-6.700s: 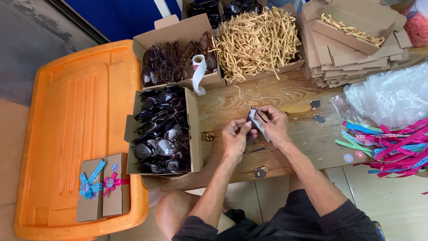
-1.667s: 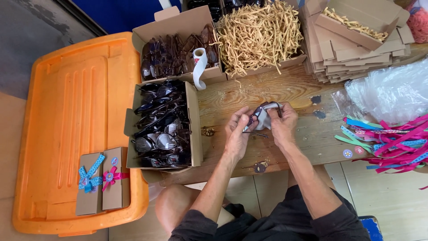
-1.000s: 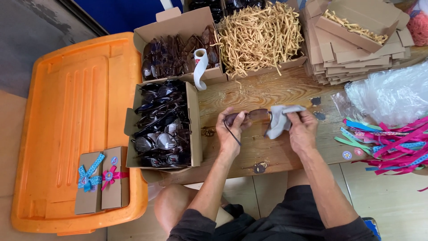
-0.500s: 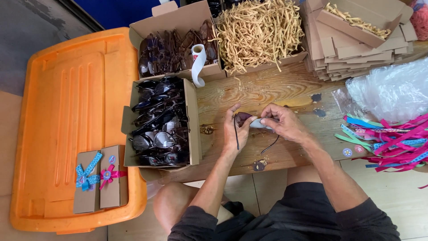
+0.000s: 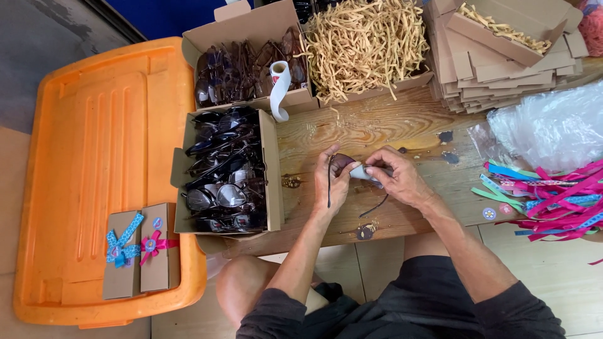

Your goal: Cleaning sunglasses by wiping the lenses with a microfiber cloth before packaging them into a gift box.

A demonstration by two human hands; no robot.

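Note:
Over the wooden table (image 5: 377,129), my left hand (image 5: 330,185) grips a pair of dark sunglasses (image 5: 341,164) by one lens end. Both thin temple arms hang down. My right hand (image 5: 397,179) pinches a small grey cloth (image 5: 359,172) against the other lens. The two hands nearly touch above the table's near half.
A cardboard box (image 5: 271,182) full of dark glasses sits left of my hands, another box of glasses (image 5: 295,103) behind it. Shredded paper filler (image 5: 364,44), flat cartons (image 5: 496,69), a clear plastic bag (image 5: 553,129), coloured ribbons (image 5: 553,201), an orange lid (image 5: 107,182) with two bowed gift boxes (image 5: 139,257).
A second ago my hands were apart, glasses in the left, cloth lifted in the right. The right hand has come back onto the lens with the cloth and rubs it.

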